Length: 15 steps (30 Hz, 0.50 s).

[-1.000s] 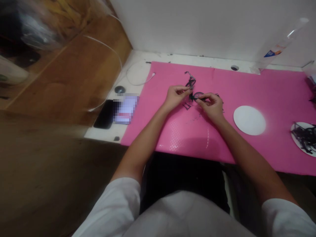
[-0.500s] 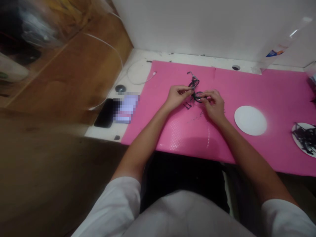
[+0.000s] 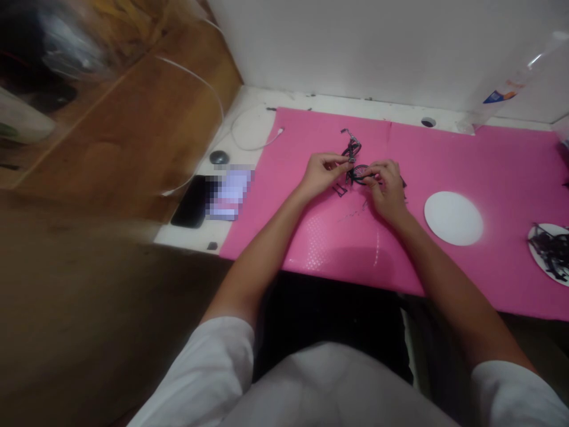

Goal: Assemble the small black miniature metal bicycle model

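A small black model bicycle [image 3: 358, 172] with spoked wheels and handlebars is between my two hands over the pink mat [image 3: 320, 237]. My left hand [image 3: 323, 172] pinches its frame from the left, thumb and fingertips together near the middle. At the rear wheel, my right hand [image 3: 386, 187] is closed, its fingertips on the wheel's right side; any tiny part between them is too small to make out. A small black frame-like piece [image 3: 340, 190] shows just below my left fingertips. Thin dark bits [image 3: 353, 212] lie on the mat below the hands.
Right of my hands lies a white plate [image 3: 453, 218]; farther right, another plate holds black parts [image 3: 553, 252]. A clear plastic bottle [image 3: 511, 89] is at the back right. On the left are a black phone [image 3: 194, 201], a lit, pixelated screen [image 3: 231, 193], a dark round object [image 3: 219, 158] and a white cable [image 3: 253, 148].
The whole view has shifted slightly. Both hands keep nearly the same hold on the model bicycle, with hardly any visible movement.
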Motion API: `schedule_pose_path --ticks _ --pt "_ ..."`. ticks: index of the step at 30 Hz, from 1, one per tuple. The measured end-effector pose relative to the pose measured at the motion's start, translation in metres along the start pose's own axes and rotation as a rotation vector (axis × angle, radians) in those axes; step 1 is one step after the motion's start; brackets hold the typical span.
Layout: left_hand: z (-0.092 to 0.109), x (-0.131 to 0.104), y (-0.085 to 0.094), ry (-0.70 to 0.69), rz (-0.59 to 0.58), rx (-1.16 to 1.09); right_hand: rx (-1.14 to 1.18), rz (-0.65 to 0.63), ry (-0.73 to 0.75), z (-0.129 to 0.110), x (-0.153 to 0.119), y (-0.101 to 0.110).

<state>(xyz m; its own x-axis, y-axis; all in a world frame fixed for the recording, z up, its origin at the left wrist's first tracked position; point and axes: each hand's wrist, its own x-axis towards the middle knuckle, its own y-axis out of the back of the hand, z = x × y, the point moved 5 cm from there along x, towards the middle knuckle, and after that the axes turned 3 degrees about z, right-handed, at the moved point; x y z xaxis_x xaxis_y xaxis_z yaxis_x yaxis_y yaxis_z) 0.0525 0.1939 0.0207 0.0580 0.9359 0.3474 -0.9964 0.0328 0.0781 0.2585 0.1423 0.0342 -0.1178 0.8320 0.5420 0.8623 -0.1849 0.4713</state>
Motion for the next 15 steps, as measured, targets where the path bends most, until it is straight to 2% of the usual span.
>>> schedule_pose_path --ticks 8,15 --pt "0.0057 -0.0013 -0.0026 0.006 -0.017 0.029 -0.095 0.004 0.129 -0.0036 -0.0001 -0.0026" --pt "0.0039 -0.0009 -0.0020 0.002 -0.031 0.021 -0.142 0.042 0.147 -0.0050 -0.0001 -0.0006"
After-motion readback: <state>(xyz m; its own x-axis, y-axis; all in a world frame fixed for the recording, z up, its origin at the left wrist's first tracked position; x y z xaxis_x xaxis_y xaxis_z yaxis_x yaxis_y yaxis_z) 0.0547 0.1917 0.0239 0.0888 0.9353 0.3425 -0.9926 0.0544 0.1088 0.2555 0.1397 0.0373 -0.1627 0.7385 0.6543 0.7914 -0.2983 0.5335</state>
